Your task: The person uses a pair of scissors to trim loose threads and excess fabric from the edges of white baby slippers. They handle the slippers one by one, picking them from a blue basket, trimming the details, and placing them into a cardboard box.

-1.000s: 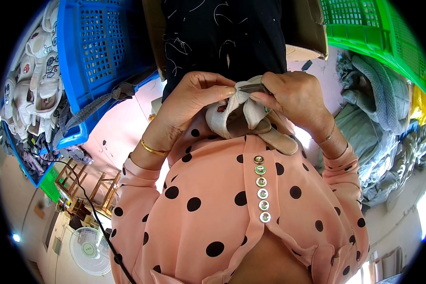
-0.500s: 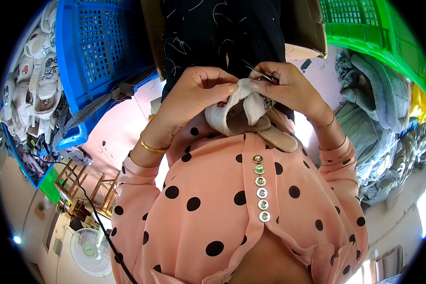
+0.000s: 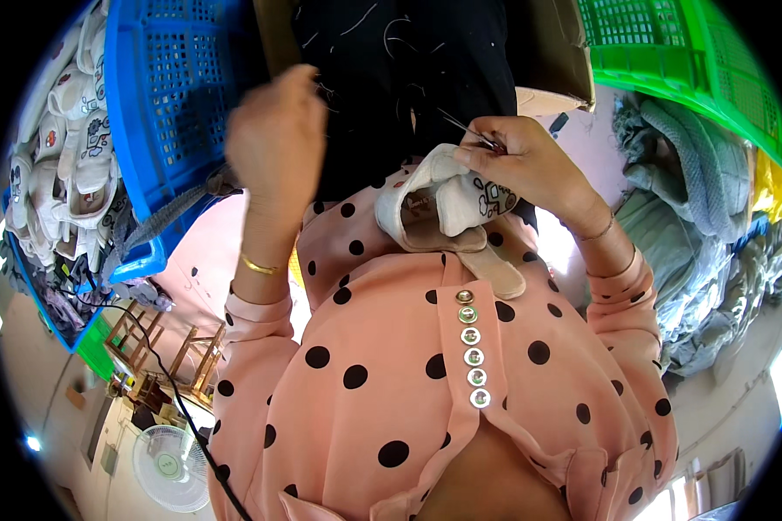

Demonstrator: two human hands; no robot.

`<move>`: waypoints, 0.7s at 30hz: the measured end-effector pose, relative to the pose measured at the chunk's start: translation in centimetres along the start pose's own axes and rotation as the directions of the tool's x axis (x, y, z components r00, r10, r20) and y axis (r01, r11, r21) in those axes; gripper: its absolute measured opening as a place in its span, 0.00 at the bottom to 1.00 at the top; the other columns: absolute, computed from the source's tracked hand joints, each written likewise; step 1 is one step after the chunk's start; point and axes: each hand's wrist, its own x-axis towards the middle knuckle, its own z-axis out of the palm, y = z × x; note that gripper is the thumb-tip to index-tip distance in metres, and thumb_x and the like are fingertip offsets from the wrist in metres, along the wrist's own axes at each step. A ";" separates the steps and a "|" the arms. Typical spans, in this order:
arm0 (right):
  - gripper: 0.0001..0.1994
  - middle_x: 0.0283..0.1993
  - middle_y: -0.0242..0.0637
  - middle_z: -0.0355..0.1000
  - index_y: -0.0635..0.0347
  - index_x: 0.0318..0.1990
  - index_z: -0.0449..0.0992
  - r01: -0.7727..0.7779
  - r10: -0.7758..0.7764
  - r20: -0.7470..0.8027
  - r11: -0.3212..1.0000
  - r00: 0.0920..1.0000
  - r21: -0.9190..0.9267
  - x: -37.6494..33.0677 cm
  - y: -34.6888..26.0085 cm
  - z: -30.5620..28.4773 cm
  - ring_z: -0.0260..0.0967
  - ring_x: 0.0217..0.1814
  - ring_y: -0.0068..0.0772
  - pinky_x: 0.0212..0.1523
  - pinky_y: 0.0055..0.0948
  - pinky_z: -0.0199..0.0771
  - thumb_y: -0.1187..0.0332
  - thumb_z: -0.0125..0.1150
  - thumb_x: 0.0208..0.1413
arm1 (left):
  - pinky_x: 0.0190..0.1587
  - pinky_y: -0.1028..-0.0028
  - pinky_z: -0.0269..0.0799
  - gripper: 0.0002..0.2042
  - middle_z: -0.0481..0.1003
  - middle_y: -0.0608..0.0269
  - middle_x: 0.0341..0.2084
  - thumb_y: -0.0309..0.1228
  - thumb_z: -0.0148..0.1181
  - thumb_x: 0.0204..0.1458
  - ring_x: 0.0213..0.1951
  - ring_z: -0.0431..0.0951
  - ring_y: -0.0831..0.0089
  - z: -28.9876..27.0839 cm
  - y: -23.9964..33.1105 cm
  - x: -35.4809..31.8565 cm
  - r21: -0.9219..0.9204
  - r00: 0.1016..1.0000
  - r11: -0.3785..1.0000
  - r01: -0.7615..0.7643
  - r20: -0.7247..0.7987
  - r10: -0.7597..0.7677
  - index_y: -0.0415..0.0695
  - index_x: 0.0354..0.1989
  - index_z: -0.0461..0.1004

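My right hand (image 3: 526, 161) is closed, pinching the edge of a white cloth slipper (image 3: 460, 208) between thumb and fingers. Dark printed figures mark the slipper's upper, and its beige sole (image 3: 498, 273) points down toward my shirt. A thin, pointed metal tool (image 3: 459, 124) with a reddish part also sits in that hand; its kind is not clear. Away from the slipper, my left hand (image 3: 278, 135) is raised beside the blue crate. Motion blurs it, and its fingers cannot be made out.
The blue plastic crate (image 3: 135, 130) stands at the left, with a pile of similar slippers (image 3: 82, 165) beyond it. A cardboard box (image 3: 552, 52) and a green crate (image 3: 652, 65) are at the right, above grey fabric bundles (image 3: 669, 226). Loose threads cling to my black trousers (image 3: 391, 87).
My left hand has let go of the slipper and moved up and left, toward the blue crate. The right hand keeps the slipper and the metal tool, nearly in place.
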 end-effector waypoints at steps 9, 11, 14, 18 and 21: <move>0.13 0.21 0.39 0.67 0.70 0.31 0.73 -0.008 0.008 -0.031 1.000 0.999 0.004 0.6 0.1 0.2 0.61 0.24 0.22 0.30 0.26 0.67 0.65 0.61 0.56 | 0.54 0.69 0.67 0.12 0.78 0.58 0.40 0.29 0.66 0.49 0.47 0.75 0.68 -3.9 2.7 -1.1 -0.738 0.821 0.590 0.328 0.531 0.209 0.41 0.42 0.80; 0.14 0.22 0.40 0.68 0.70 0.31 0.73 0.009 -0.012 -0.056 0.999 0.998 -0.047 0.7 0.4 0.3 0.63 0.24 0.24 0.29 0.27 0.68 0.64 0.61 0.56 | 0.48 0.69 0.69 0.11 0.79 0.59 0.34 0.29 0.66 0.47 0.40 0.76 0.68 -3.7 3.0 -1.9 -0.609 0.817 0.766 0.206 0.538 0.208 0.40 0.40 0.80; 0.14 0.22 0.43 0.69 0.70 0.32 0.74 0.043 -0.054 -0.119 0.995 0.991 -0.088 0.7 1.0 1.0 0.64 0.23 0.27 0.29 0.28 0.68 0.64 0.62 0.56 | 0.44 0.70 0.71 0.09 0.79 0.58 0.32 0.29 0.65 0.48 0.37 0.77 0.68 -3.8 3.1 -2.1 -0.526 0.796 0.814 0.248 0.590 0.139 0.39 0.37 0.81; 0.14 0.22 0.43 0.70 0.71 0.33 0.75 0.054 -0.061 -0.152 0.997 0.986 -0.051 0.5 1.9 1.6 0.65 0.23 0.28 0.29 0.27 0.68 0.64 0.61 0.57 | 0.39 0.73 0.71 0.08 0.78 0.59 0.31 0.27 0.64 0.49 0.35 0.77 0.69 -2.8 3.1 -2.5 -0.546 0.774 0.774 0.321 0.622 0.118 0.39 0.36 0.80; 0.13 0.22 0.40 0.70 0.70 0.34 0.76 -0.037 0.040 -0.094 0.999 0.995 0.038 0.2 1.2 1.1 0.65 0.24 0.25 0.29 0.27 0.68 0.64 0.61 0.57 | 0.38 0.74 0.72 0.08 0.77 0.60 0.32 0.25 0.63 0.49 0.35 0.76 0.69 -2.1 2.9 -2.8 -0.640 0.822 0.719 0.269 0.542 0.175 0.40 0.38 0.79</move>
